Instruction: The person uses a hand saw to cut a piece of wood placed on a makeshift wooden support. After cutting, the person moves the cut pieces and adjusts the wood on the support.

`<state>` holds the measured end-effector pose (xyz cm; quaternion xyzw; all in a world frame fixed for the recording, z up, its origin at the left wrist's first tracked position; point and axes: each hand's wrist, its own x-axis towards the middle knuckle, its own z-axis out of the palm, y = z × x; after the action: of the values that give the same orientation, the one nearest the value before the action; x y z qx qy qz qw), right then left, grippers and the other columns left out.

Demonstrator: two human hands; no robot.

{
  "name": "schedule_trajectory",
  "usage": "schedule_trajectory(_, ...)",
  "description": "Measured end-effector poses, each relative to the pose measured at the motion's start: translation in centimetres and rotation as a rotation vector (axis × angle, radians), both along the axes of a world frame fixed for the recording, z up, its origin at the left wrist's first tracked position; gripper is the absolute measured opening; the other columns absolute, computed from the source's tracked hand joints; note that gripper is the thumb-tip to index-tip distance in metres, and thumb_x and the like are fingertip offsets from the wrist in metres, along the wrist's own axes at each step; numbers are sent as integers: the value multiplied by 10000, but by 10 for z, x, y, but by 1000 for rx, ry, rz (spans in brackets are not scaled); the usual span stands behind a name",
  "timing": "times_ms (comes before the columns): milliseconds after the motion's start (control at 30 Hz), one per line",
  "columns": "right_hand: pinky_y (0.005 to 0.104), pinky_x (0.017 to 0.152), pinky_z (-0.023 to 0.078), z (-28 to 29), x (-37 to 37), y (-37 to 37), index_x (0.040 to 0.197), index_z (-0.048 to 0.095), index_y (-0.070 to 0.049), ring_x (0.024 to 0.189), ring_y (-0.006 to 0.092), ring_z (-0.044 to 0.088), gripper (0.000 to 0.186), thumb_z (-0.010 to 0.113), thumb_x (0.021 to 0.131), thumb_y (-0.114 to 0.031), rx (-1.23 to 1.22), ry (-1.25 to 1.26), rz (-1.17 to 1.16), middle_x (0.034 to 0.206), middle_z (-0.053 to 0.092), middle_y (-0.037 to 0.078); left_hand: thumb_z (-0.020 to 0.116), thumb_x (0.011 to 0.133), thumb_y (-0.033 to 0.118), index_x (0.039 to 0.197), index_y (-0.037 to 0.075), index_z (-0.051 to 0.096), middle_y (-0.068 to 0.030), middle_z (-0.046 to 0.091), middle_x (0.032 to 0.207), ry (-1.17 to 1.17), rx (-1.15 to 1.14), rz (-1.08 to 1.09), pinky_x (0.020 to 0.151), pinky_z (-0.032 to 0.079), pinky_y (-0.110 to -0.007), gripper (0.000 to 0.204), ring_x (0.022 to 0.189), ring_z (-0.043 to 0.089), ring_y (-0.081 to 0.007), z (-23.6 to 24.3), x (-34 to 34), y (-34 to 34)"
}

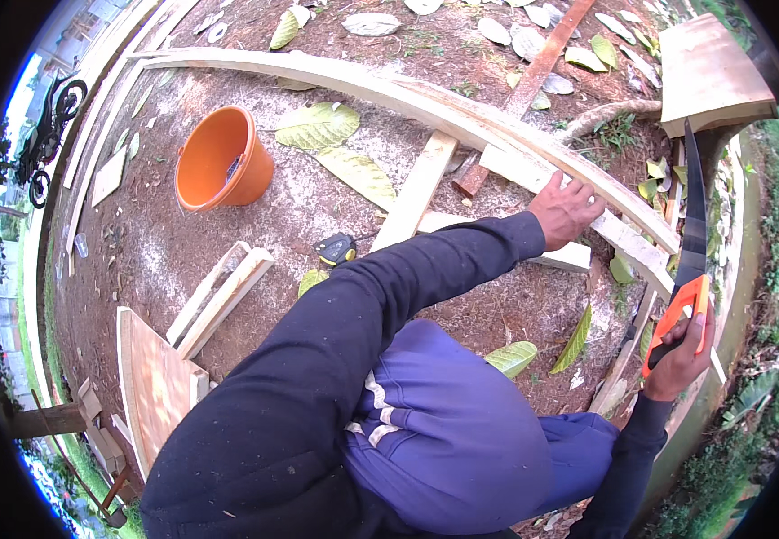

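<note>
Handsaw [694, 229]: at three o'clock, blade toward twelve, beside the pale board's end; contact is unclear.
Right hand [680, 359]: past three o'clock, wrapped round the saw's orange handle [699, 292].
Pale board [628, 242]: near three o'clock, slanting toward four.
Left hand [566, 211]: between two and three, resting on the board; I cannot tell whether it grips.
Good sawing: probably firm downward pressure, fingers clear, long level strokes.
Orange bucket [244, 178]: ten o'clock.
</note>
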<state>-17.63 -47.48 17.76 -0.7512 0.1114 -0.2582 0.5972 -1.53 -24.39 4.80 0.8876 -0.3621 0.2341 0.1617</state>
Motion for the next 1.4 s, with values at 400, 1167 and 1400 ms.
schedule_trajectory(400, 211, 619, 363, 3, 3, 27, 1445, 522, 63, 675, 59, 429, 463, 465, 1096, -235, 26, 63, 144, 753, 437, -13, 771, 909, 343, 1234, -22, 654, -121, 714, 1022, 1236, -877, 482, 777, 551, -353, 503, 881, 693, -190, 41, -118, 307)
schedule_trajectory(1167, 246, 680, 359, -7, -1, 20, 1251, 597, 46, 751, 87, 418, 347, 471, 1094, -237, -8, 326, 149, 814, 407, -7, 875, 708, 113, 1260, 47, 606, -227, 679, 1187, 940, 226, 1195, 981, 504, -488, 618, 1146, 623, -442, 31, -395, 567)
schedule_trajectory(1400, 231, 646, 362, -9, 3, 37, 1283, 593, 22, 716, 59, 415, 337, 502, 1096, -242, 15, 289, 183, 791, 422, -15, 811, 754, 59, 1289, 70, 511, -223, 641, 1198, 921, 264, 1310, 976, 497, -519, 614, 1166, 583, -441, -14, -406, 544)
